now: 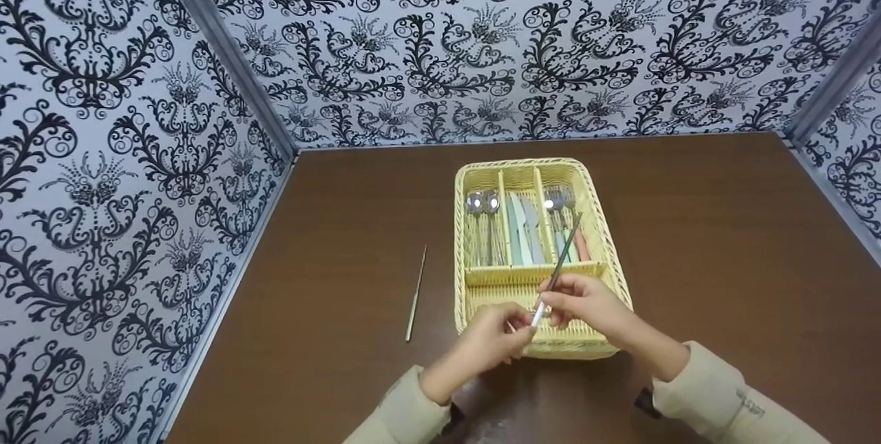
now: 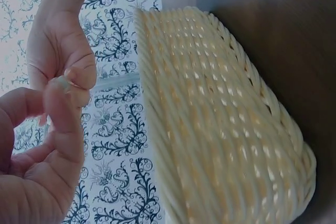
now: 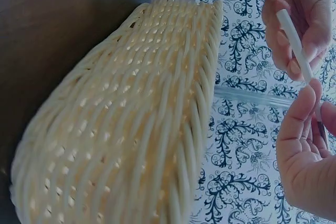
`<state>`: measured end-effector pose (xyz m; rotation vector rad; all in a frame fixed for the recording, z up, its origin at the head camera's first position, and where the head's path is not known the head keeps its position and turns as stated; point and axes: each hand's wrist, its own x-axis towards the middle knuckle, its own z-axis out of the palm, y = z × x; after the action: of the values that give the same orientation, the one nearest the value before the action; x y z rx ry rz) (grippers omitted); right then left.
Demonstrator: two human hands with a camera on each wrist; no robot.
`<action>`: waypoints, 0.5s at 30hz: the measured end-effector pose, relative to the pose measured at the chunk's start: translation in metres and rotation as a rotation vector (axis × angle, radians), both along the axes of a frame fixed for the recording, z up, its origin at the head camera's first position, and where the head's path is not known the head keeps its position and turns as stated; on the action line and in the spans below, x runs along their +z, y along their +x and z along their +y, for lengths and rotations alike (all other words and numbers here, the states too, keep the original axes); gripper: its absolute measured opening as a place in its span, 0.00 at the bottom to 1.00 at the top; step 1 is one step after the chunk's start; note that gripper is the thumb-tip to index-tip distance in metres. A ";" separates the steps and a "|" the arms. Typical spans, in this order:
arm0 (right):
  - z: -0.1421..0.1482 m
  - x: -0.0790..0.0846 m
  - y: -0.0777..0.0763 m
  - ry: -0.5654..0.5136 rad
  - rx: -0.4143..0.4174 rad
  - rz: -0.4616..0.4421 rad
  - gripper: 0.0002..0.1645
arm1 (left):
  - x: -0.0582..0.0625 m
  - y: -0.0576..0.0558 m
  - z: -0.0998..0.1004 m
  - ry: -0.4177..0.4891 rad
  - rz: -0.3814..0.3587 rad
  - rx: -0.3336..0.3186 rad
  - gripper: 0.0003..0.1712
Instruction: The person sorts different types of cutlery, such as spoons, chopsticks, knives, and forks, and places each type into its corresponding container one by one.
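Note:
A slim chopstick (image 1: 561, 261) with a white handle and a dark metal shaft is held at a slant over the front of a woven cutlery basket (image 1: 460, 292). My left hand (image 1: 497, 334) pinches the white handle near its lower end. Further up, my right hand (image 1: 585, 301) grips it between thumb and fingers. The right wrist view shows the white handle (image 3: 295, 43) running between both hands. In the left wrist view, the left fingers cover most of it. Another chopstick (image 1: 416, 296), with a pale green handle, lies on the table left of the basket.
Spoons (image 1: 491, 206) fill the basket's left back compartment. Knives (image 1: 526, 230) lie in the middle one, and forks (image 1: 568, 230) with coloured handles in the right one. A wide compartment runs across the front. Patterned walls (image 1: 427, 65) border the brown table (image 1: 344, 224).

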<state>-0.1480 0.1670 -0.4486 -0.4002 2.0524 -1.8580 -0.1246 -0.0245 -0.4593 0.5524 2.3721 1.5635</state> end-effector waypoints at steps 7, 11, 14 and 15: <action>0.002 0.018 -0.031 0.610 0.142 0.526 0.06 | -0.005 -0.017 -0.039 -0.154 0.381 0.160 0.10; -0.009 0.015 -0.048 0.995 0.432 0.563 0.08 | -0.011 -0.025 -0.056 -0.284 0.441 0.269 0.10; -0.026 0.008 -0.049 1.213 0.631 0.456 0.10 | -0.017 -0.026 -0.061 -0.344 0.425 0.289 0.10; -0.033 0.005 -0.049 1.278 0.684 0.437 0.11 | -0.019 -0.025 -0.062 -0.354 0.423 0.287 0.09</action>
<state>-0.1965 0.1340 -0.4436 -0.9645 2.4170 0.0666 -0.1500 -0.0867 -0.4784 0.5204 3.0781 1.1601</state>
